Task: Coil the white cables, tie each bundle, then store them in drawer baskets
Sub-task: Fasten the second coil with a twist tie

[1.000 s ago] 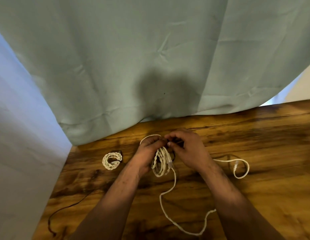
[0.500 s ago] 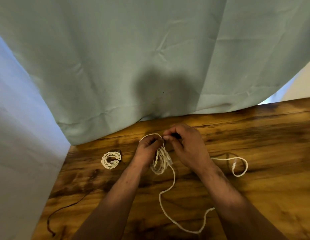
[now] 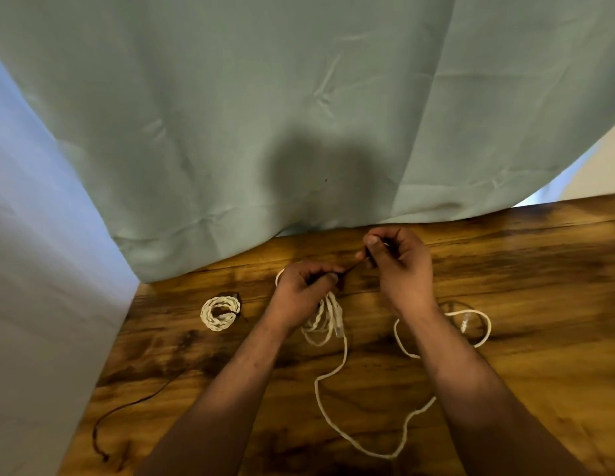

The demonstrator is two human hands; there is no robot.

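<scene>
A coiled white cable bundle [image 3: 320, 321] lies on the wooden table [image 3: 505, 276], partly under my left hand [image 3: 301, 290]. That hand pinches one end of a thin dark tie [image 3: 350, 267]. My right hand [image 3: 400, 266], raised to the right, pinches the tie's other end, so the tie is stretched between both hands. A loose length of white cable [image 3: 333, 407] trails from the bundle toward me, loops right and ends at a clear plug [image 3: 465, 321]. A second white bundle [image 3: 219, 311], tied, rests to the left.
A pale green curtain [image 3: 299, 115] hangs over the table's far edge. A white cloth or wall [image 3: 31, 269] borders the left side. A thin dark cord [image 3: 134, 403] lies near the front left corner.
My right hand has moved up and to the right, away from the bundle, drawing the dark tie out. My left hand stays on the coil.
</scene>
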